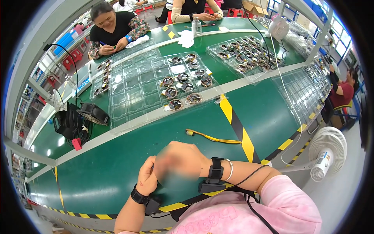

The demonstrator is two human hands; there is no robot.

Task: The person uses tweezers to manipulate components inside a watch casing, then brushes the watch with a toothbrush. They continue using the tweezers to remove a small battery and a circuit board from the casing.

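Observation:
Above the near edge of the green bench (105,163), my two hands meet in front of me. My left hand (148,176) is closed, thumb up, fingers curled inward. My right hand (185,158) bends over toward it, its fingers also closed. A blurred patch covers the fingertips, so whatever is pinched between them cannot be made out. Each wrist wears a black strap with a small black box. Just beyond my right hand lies a yellow toothbrush (214,137), its bristles pointing left, touched by neither hand.
Clear plastic trays (134,91) with small round electronic parts (170,92) stand beyond a metal rail. Black equipment (93,113) with cables sits left; a white fan (325,152) stands right. Yellow-black tape (237,128) crosses the bench. Co-workers (113,35) sit opposite.

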